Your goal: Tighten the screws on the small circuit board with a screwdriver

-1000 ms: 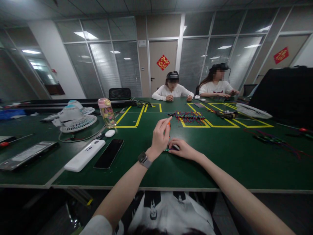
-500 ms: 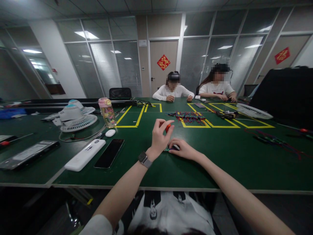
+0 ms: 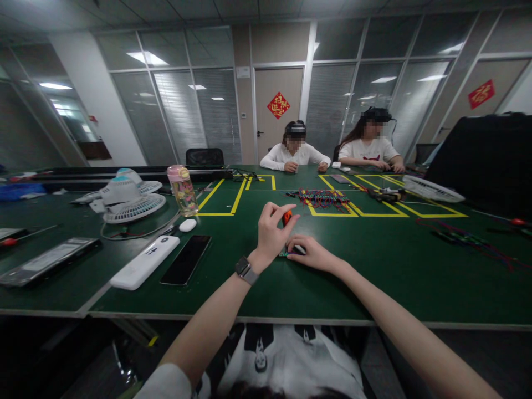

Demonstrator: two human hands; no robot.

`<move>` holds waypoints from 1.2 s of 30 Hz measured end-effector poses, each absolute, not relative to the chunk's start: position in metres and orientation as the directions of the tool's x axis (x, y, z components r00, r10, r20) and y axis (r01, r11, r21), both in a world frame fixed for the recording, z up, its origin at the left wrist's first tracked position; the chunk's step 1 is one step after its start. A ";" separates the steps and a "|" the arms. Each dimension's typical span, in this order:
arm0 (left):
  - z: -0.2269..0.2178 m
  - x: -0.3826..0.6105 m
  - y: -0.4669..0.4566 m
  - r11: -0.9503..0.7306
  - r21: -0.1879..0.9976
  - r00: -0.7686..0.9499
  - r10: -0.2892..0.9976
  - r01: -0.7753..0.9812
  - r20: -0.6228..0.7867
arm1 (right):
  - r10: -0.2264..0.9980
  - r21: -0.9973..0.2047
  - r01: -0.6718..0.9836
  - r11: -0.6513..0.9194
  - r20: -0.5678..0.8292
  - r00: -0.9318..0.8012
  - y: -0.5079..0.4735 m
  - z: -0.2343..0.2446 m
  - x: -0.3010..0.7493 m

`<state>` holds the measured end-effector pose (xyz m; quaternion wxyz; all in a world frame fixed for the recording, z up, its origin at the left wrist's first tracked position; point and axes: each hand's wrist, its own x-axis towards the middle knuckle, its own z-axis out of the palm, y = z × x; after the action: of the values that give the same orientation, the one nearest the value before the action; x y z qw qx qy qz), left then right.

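Note:
My left hand (image 3: 271, 233) is raised a little above the green table (image 3: 374, 266), its fingertips pinched on the orange handle of a small screwdriver (image 3: 286, 217) that stands upright. My right hand (image 3: 311, 252) lies low on the table just to the right, fingers curled and pressed on a small dark part (image 3: 291, 252) with green and blue at its edge. The screwdriver's tip points down toward that part; the contact is hidden by my fingers. A watch sits on my left wrist.
A black phone (image 3: 186, 259), a white power bank (image 3: 145, 261) and a white mouse (image 3: 187, 225) lie at left, near white fans (image 3: 128, 202) and a bottle (image 3: 183, 191). A bundle of coloured wires (image 3: 324, 198) lies ahead within yellow tape lines. Two people sit at the far side.
My left fingers have shifted on the orange handle, turning it, and the hand has dropped slightly. The right hand stays on the part.

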<state>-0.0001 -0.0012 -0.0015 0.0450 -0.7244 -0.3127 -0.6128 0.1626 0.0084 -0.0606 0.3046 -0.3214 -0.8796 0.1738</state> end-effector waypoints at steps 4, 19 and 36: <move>-0.001 0.000 -0.003 -0.809 0.320 0.085 0.411 0.494 0.907 | 0.672 -0.500 0.463 0.732 0.420 -0.609 0.008 -0.059 0.163; -0.003 -0.001 0.000 -0.836 0.345 0.155 0.444 0.427 0.883 | 0.667 -0.490 0.466 0.737 0.418 -0.616 0.009 -0.061 0.163; -0.002 -0.001 0.000 -0.819 0.351 0.176 0.468 0.453 0.866 | 0.671 -0.490 0.470 0.734 0.415 -0.615 0.009 -0.061 0.163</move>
<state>-0.0006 0.0004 -0.0021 -0.0065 -0.7667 -0.3004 -0.5674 0.1632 0.0091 -0.0605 0.2968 -0.3232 -0.8826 0.1686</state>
